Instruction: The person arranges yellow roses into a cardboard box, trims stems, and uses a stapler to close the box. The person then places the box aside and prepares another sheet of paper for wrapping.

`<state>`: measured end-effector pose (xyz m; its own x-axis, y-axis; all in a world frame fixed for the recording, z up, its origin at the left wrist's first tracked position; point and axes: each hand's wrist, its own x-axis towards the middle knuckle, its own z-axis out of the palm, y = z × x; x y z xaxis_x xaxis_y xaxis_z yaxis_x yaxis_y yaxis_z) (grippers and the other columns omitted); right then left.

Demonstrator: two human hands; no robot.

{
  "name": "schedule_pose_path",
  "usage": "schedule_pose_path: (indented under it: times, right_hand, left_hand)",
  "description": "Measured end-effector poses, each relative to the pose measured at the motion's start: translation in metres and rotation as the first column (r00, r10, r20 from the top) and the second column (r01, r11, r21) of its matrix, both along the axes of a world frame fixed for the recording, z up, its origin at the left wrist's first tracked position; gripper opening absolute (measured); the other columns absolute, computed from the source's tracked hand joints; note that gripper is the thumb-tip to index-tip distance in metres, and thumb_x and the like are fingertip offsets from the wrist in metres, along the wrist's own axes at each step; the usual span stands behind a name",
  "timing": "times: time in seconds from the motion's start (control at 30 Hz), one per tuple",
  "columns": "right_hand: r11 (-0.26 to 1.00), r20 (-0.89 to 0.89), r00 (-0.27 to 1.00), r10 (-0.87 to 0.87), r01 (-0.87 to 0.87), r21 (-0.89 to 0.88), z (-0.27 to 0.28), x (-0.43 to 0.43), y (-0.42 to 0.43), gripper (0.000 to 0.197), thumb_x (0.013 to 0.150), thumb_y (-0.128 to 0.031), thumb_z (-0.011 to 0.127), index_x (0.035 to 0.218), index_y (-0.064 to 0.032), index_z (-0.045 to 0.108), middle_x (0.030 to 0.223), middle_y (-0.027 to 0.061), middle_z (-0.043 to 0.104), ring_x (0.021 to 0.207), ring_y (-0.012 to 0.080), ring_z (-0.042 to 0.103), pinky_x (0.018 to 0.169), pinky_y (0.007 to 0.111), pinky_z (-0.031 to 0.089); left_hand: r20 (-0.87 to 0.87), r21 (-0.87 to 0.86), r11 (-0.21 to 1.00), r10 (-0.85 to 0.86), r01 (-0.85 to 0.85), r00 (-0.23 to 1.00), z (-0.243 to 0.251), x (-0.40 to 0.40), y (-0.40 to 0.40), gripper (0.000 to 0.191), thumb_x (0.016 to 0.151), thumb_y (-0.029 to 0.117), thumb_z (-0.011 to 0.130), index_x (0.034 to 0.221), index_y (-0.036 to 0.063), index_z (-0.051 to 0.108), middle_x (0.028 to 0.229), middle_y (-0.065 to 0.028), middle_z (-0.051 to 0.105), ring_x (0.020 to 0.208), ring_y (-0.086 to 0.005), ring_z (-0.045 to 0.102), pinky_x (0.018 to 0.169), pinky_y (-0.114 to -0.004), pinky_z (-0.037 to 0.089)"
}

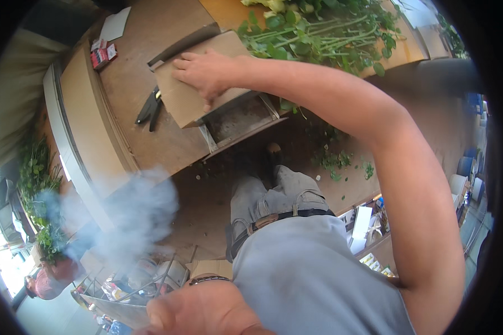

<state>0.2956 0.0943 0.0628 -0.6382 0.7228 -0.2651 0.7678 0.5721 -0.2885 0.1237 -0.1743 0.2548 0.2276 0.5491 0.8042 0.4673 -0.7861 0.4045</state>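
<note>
My right hand [205,75] lies flat with spread fingers on a corrugated cardboard piece [234,46], which rests over an open-topped frame at the table's edge. Beside the cardboard, on the brown tabletop [167,146], is a black two-handled hand tool [151,109]. Close to the camera at the bottom, my left hand [193,310] is blurred and partly cut off by the picture's rim; a dark bracelet [209,279] circles its wrist. Whether it holds anything is hidden. Long green leafy stems [339,35] with pale blooms [272,5] lie beyond my right forearm.
Smoke [130,209] drifts at the left. Red-and-white packets [103,55] and a white sheet [115,24] lie on the table, near stacked cardboard [88,96]. Fallen leaves [335,161] lie on the floor. Another person [52,280] is at lower left, near a cluttered metal cart [121,307].
</note>
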Motion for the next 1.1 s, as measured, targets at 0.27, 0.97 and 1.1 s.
schedule_pose_path:
  times: [0.27,0.97,1.1]
  right_hand:
    - [1.0,0.042,0.999,0.02,-0.019,-0.007,-0.001,0.001,0.002,0.095,0.066,-0.042,0.099,0.144,-0.0064,0.057,0.15,0.0134,0.053,0.146,0.0352,0.045,0.106,0.062,0.049]
    - [1.0,-0.015,1.0,0.007,-0.007,-0.01,0.005,0.003,-0.001,0.121,0.057,-0.038,0.101,0.158,-0.0085,0.041,0.166,0.0151,0.039,0.158,0.0395,0.029,0.115,0.066,0.04]
    - [0.996,-0.054,0.999,-0.006,0.011,0.086,-0.007,0.007,-0.003,0.12,0.059,-0.038,0.101,0.159,-0.0116,0.04,0.169,0.0138,0.036,0.159,0.0355,0.029,0.116,0.064,0.04]
  left_hand:
    - [0.019,-0.079,0.986,-0.144,0.145,0.989,-0.015,0.04,-0.031,0.036,0.101,0.024,0.069,0.137,0.0173,0.065,0.162,-0.0038,0.039,0.156,-0.0287,0.028,0.113,-0.051,0.044]
    - [-0.246,-0.592,0.654,0.409,-0.471,0.879,-0.226,-0.091,0.091,0.037,0.091,0.003,0.075,0.127,0.0025,0.069,0.126,-0.0165,0.071,0.119,-0.0347,0.067,0.102,-0.043,0.053]
    - [-0.463,-0.498,0.65,0.361,-0.574,0.81,-0.267,-0.127,0.16,0.058,0.086,0.015,0.082,0.14,0.0031,0.061,0.14,-0.0185,0.064,0.134,-0.0378,0.056,0.114,-0.047,0.046]
